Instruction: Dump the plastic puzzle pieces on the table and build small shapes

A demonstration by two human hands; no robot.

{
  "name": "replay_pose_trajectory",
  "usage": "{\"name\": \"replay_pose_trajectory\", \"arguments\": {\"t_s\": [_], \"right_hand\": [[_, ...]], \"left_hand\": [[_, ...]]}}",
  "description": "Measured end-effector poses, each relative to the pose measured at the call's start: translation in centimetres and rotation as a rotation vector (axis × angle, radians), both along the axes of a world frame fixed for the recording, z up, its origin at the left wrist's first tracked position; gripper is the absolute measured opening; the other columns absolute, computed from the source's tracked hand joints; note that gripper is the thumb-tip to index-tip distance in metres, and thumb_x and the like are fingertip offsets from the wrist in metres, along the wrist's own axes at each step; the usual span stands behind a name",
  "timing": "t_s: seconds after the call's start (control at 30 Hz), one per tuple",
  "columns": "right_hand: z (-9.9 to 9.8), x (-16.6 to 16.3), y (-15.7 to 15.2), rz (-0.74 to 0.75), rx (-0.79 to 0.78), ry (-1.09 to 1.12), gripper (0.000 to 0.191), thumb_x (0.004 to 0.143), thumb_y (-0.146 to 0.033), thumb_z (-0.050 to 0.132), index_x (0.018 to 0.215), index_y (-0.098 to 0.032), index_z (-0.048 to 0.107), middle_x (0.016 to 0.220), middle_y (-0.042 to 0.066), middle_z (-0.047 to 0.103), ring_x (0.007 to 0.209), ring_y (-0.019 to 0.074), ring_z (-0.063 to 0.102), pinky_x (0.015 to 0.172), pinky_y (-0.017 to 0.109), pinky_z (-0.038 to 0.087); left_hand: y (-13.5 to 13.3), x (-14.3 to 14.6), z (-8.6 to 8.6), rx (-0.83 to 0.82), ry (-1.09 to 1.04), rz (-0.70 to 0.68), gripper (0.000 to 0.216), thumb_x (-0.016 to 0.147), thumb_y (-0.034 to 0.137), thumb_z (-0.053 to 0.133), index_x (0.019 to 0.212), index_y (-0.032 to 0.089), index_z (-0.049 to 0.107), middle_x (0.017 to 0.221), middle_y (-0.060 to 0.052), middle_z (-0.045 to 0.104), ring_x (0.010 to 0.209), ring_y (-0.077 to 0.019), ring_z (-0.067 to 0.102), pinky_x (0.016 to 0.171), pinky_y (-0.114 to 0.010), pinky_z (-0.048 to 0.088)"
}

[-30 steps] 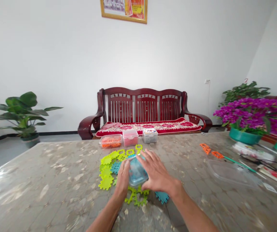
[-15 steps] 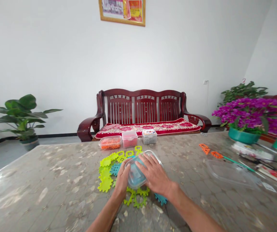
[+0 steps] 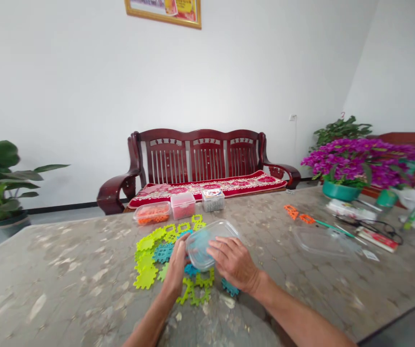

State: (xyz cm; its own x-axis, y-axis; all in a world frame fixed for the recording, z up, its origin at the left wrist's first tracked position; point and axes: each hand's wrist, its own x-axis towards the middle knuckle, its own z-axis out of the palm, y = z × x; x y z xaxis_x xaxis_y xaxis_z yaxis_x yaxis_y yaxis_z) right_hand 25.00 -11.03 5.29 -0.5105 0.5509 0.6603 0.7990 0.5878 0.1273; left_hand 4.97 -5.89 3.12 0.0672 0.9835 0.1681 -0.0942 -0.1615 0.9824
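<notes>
A clear plastic box [image 3: 202, 243] is tilted above the table between my two hands, with a faint blue tint showing through it. My left hand [image 3: 176, 265] grips its left side, fingers partly hidden behind it. On its right side rests my right hand [image 3: 232, 260], fingers bent over the near edge. Below and around the box lie several toothed plastic pieces: yellow-green pieces [image 3: 145, 277] at the left, a yellow-green pair [image 3: 195, 290] nearer me, a blue piece [image 3: 163, 252] beside my left hand and another blue piece [image 3: 230, 287] under my right wrist.
Along the far table edge stand a box of orange pieces [image 3: 153, 213], a pink-filled box [image 3: 183, 206] and a grey-filled box [image 3: 213, 199]. At right lie a clear lid [image 3: 319, 241], orange pieces [image 3: 306, 219], glasses [image 3: 381, 230] and a purple flower pot [image 3: 341, 191].
The box has tilted, its flat face turning more toward me. My right hand has slid from its top to its near right side. The view has shifted to the right.
</notes>
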Motion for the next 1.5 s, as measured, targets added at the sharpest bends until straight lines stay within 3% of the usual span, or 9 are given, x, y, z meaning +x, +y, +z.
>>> {"name": "replay_pose_trajectory", "arguments": {"t_s": [0.1, 0.27, 0.4, 0.63, 0.83, 1.1, 1.23, 1.5], "right_hand": [[1.5, 3.2, -1.2, -0.201, -0.014, 0.071, 0.053, 0.080, -0.007, 0.054, 0.129, -0.027, 0.056, 0.128, 0.005, 0.064, 0.120, 0.0225, 0.053, 0.100, 0.041, 0.041], [3.4, 10.7, -4.0, -0.531, -0.046, 0.133, 0.055, 0.073, -0.005, 0.056, 0.124, -0.025, 0.057, 0.127, 0.008, 0.063, 0.117, 0.0262, 0.054, 0.100, 0.045, 0.040], [3.4, 16.8, -5.7, -0.661, -0.062, 0.106, 0.050, 0.071, -0.009, 0.056, 0.119, -0.025, 0.059, 0.123, 0.007, 0.065, 0.115, 0.0264, 0.055, 0.099, 0.045, 0.039], [2.6, 23.6, -7.8, -0.827, -0.090, 0.051, 0.048, 0.067, -0.013, 0.057, 0.113, -0.022, 0.062, 0.118, 0.010, 0.067, 0.109, 0.0274, 0.059, 0.092, 0.042, 0.043], [2.0, 25.5, -8.8, -0.898, -0.093, 0.026, 0.053, 0.067, -0.013, 0.055, 0.119, -0.024, 0.062, 0.116, 0.008, 0.068, 0.104, 0.0277, 0.059, 0.089, 0.041, 0.043], [1.8, 25.3, -9.5, -0.905, -0.079, 0.025, 0.061, 0.062, -0.004, 0.048, 0.117, -0.023, 0.065, 0.121, 0.008, 0.066, 0.108, 0.0254, 0.057, 0.096, 0.042, 0.041], [1.9, 24.7, -9.1, -0.914, -0.069, 0.043, 0.058, 0.065, -0.008, 0.048, 0.119, -0.021, 0.064, 0.122, 0.007, 0.066, 0.110, 0.0263, 0.056, 0.096, 0.042, 0.041], [1.0, 25.2, -8.6, -0.848, -0.044, 0.061, 0.052, 0.069, -0.013, 0.048, 0.116, -0.025, 0.065, 0.119, 0.003, 0.068, 0.110, 0.0244, 0.059, 0.098, 0.042, 0.040]], "left_hand": [[0.5, -0.4, -1.0, 0.047, 0.081, 0.028, 0.066, 0.082, 0.068, 0.047, 0.125, 0.018, 0.056, 0.125, -0.013, 0.063, 0.097, -0.0268, 0.066, 0.075, -0.038, 0.054], [1.8, -1.1, -2.3, 0.109, 0.187, 0.121, 0.063, 0.073, 0.067, 0.060, 0.114, 0.019, 0.061, 0.115, -0.010, 0.068, 0.093, -0.0254, 0.066, 0.075, -0.037, 0.053], [2.0, -1.3, -2.8, 0.140, 0.252, 0.112, 0.062, 0.071, 0.070, 0.061, 0.109, 0.021, 0.066, 0.095, -0.006, 0.072, 0.090, -0.0256, 0.066, 0.080, -0.039, 0.052], [2.3, -1.5, -3.1, 0.180, 0.286, 0.125, 0.059, 0.068, 0.074, 0.061, 0.096, 0.023, 0.071, 0.102, -0.007, 0.071, 0.097, -0.0280, 0.066, 0.088, -0.043, 0.051], [2.5, -1.6, -3.0, 0.185, 0.274, 0.134, 0.055, 0.067, 0.072, 0.063, 0.092, 0.024, 0.072, 0.101, -0.007, 0.072, 0.103, -0.0295, 0.063, 0.090, -0.043, 0.050], [2.4, -1.5, -3.1, 0.228, 0.295, 0.124, 0.053, 0.070, 0.071, 0.061, 0.091, 0.024, 0.072, 0.101, -0.007, 0.071, 0.103, -0.0284, 0.062, 0.089, -0.041, 0.051], [2.5, -1.6, -3.1, 0.240, 0.328, 0.123, 0.057, 0.071, 0.073, 0.058, 0.092, 0.023, 0.071, 0.102, -0.007, 0.072, 0.103, -0.0277, 0.064, 0.095, -0.043, 0.049], [2.2, -1.7, -3.0, 0.308, 0.458, 0.128, 0.047, 0.083, 0.061, 0.048, 0.095, 0.021, 0.070, 0.098, -0.006, 0.073, 0.096, -0.0244, 0.067, 0.086, -0.038, 0.055]]}}
